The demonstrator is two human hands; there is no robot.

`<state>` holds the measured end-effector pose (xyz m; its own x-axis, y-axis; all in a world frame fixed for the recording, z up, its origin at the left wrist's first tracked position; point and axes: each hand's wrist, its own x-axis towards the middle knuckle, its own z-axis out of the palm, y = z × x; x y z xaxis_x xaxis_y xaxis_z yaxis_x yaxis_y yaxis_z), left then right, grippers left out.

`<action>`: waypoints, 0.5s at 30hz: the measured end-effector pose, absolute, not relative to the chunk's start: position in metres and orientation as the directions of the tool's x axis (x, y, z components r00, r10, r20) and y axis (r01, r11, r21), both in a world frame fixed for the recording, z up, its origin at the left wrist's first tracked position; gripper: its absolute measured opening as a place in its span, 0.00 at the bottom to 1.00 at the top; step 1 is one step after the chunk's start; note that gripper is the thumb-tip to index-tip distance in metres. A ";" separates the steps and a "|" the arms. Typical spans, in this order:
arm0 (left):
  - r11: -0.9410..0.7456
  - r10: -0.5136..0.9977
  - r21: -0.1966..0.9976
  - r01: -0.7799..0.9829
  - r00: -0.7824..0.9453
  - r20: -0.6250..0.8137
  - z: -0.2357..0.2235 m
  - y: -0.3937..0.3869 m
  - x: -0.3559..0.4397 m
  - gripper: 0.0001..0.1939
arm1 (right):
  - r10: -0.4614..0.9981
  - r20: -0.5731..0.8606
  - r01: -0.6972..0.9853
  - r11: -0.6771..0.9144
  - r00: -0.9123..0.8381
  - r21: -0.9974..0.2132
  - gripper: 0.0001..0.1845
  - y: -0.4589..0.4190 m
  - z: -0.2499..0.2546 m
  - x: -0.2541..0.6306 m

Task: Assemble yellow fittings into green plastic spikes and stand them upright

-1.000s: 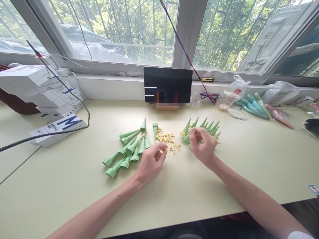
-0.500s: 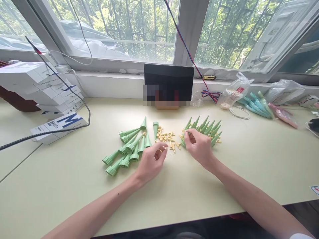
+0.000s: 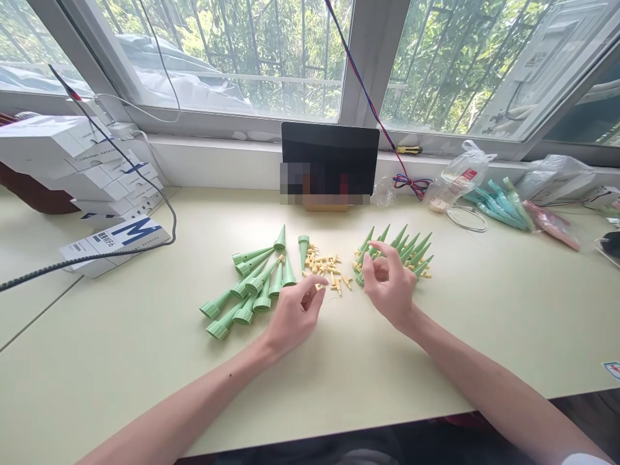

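Green hollow plastic spikes [image 3: 256, 282] with wide ribbed collars lie in a loose pile on the left. My left hand [image 3: 296, 311] rests beside them, fingers loosely curled, thumb and forefinger apart with nothing visible between. Just beyond it is a heap of small yellow plastic valves [image 3: 334, 270], and one more green spike [image 3: 303, 248] stands collar-up at its edge. On the right, several upright green spikes [image 3: 400, 240] with yellow valves fitted stand in a tight group. My right hand [image 3: 391, 284] is in front of that group, thumb and forefinger spread, holding nothing, hiding some bases.
A dark tablet [image 3: 330, 145] leans on a stand by the window. White boxes [image 3: 113, 187] are stacked at the left, with a black cable [image 3: 121, 253] across them. Plastic bags [image 3: 458, 177] and blue-green wrapped pieces [image 3: 498, 206] lie at the back right.
The right thumb and forefinger, together near the front spikes before, have spread apart, and the hand has shifted slightly right. My left hand has stayed nearly still.
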<state>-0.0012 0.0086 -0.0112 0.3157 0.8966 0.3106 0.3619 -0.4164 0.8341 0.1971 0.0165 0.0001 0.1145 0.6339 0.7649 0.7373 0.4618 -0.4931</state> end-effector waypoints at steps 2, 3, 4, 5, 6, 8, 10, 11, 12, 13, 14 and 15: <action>-0.418 0.897 0.828 0.374 0.315 0.310 -0.012 0.009 -0.001 0.09 | 0.597 0.799 0.732 0.512 0.072 -0.449 0.09 0.014 -0.002 0.195; -0.419 0.897 0.825 0.380 0.314 0.311 -0.013 0.009 -0.002 0.10 | 0.598 0.801 0.729 0.537 0.025 -0.424 0.08 0.012 -0.003 0.194; -0.420 0.897 0.822 0.385 0.312 0.313 -0.013 0.009 -0.002 0.10 | 0.613 0.789 0.720 0.564 -0.036 -0.404 0.08 0.011 -0.005 0.192; -0.423 0.897 0.819 0.389 0.311 0.315 -0.013 0.010 -0.002 0.11 | 0.638 0.763 0.703 0.591 -0.108 -0.395 0.08 0.009 -0.007 0.190; -0.427 0.895 0.816 0.390 0.313 0.319 -0.013 0.010 -0.003 0.11 | 0.667 0.720 0.675 0.623 -0.193 -0.396 0.09 0.008 -0.009 0.187; -0.442 0.888 0.809 0.387 0.320 0.331 -0.013 0.011 -0.003 0.12 | 0.716 0.614 0.607 0.660 -0.332 -0.442 0.11 0.005 -0.013 0.180; -0.455 0.881 0.806 0.379 0.327 0.343 -0.012 0.012 -0.004 0.12 | 0.748 0.534 0.576 0.654 -0.393 -0.491 0.11 0.003 -0.018 0.174; -0.457 0.880 0.806 0.376 0.327 0.346 -0.011 0.012 -0.004 0.12 | 0.764 0.511 0.579 0.639 -0.395 -0.507 0.10 0.002 -0.020 0.171; -0.455 0.880 0.809 0.372 0.325 0.345 -0.010 0.012 -0.004 0.12 | 0.781 0.494 0.592 0.618 -0.383 -0.517 0.09 0.002 -0.021 0.169; -0.450 0.882 0.813 0.369 0.324 0.342 -0.010 0.012 -0.004 0.12 | 0.797 0.482 0.609 0.596 -0.364 -0.524 0.09 0.002 -0.022 0.168; -0.444 0.885 0.818 0.367 0.321 0.336 -0.009 0.012 -0.004 0.12 | 0.811 0.473 0.623 0.575 -0.345 -0.530 0.09 0.002 -0.023 0.168; -0.436 0.889 0.822 0.366 0.319 0.329 -0.008 0.011 -0.003 0.12 | 0.821 0.467 0.632 0.559 -0.328 -0.537 0.09 0.003 -0.023 0.168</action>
<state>-0.0033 0.0113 -0.0081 0.3191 0.8889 0.3287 0.3660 -0.4355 0.8224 0.1677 0.0029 -0.0232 -0.3284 0.8209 0.4671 0.6318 0.5586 -0.5374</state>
